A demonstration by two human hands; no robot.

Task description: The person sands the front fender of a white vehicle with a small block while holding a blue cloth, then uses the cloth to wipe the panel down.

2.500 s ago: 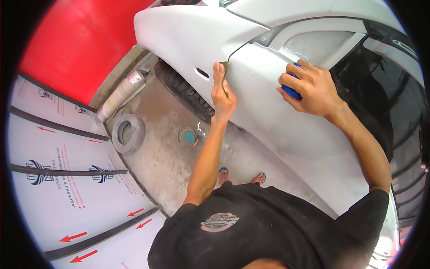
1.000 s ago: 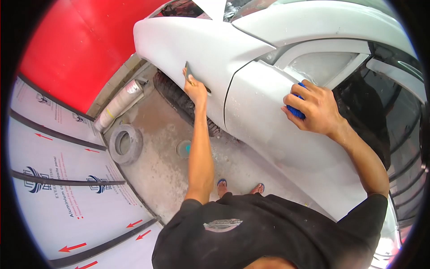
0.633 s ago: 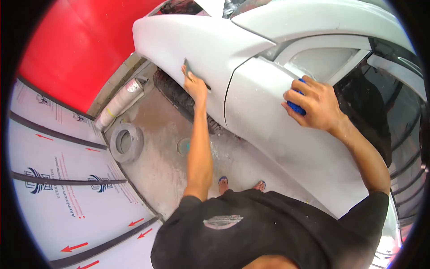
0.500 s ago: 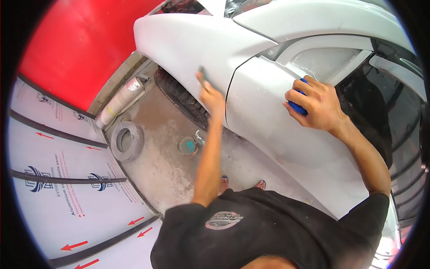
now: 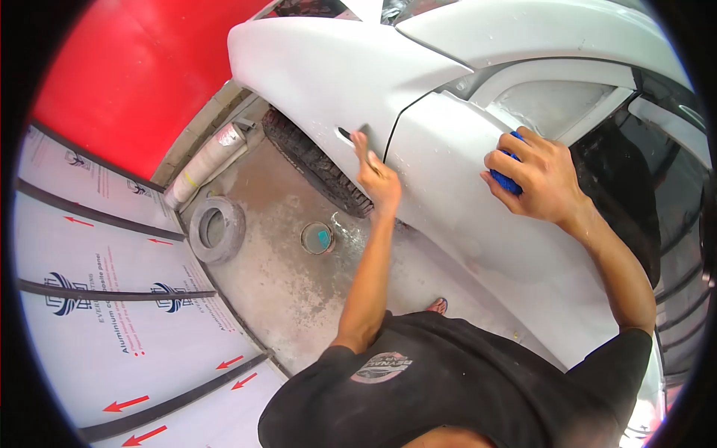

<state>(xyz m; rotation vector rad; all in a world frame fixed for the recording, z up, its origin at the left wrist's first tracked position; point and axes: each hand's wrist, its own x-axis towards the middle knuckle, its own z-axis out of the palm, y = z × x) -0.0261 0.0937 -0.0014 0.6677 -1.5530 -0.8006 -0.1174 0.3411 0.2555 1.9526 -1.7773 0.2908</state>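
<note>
Red wall (image 5: 134,82) fills the upper left, with white panels (image 5: 112,328) printed with red arrows and lettering below it, and a grey concrete floor (image 5: 261,291) runs between these and a pale car. Its fender (image 5: 314,67) and door (image 5: 478,216) meet at a dark curved gap. Small droplets dot the door near that gap.

The left hand (image 5: 379,179) is at the fender's rear edge, just beside a black slot (image 5: 344,134). Its fingers are fairly straight and close together, with a thin dark pad (image 5: 365,129) held in them; the pad is blurred and mostly covered, so whether it touches the fender I cannot tell. The right hand (image 5: 541,175) is over the upper part of the door, below the pale window (image 5: 553,104). Its fingers curl firmly round a blue sponge (image 5: 507,178), which shows between them.

Under the fender is the wheel's chunky tyre (image 5: 314,164). On the floor beyond the left forearm stands a round bucket (image 5: 308,239) with a teal piece (image 5: 323,238) inside. Further left lie a loose grey tyre (image 5: 199,235) and a long wrapped roll (image 5: 205,166). One foot (image 5: 438,305) shows past the black shirt (image 5: 448,373).
</note>
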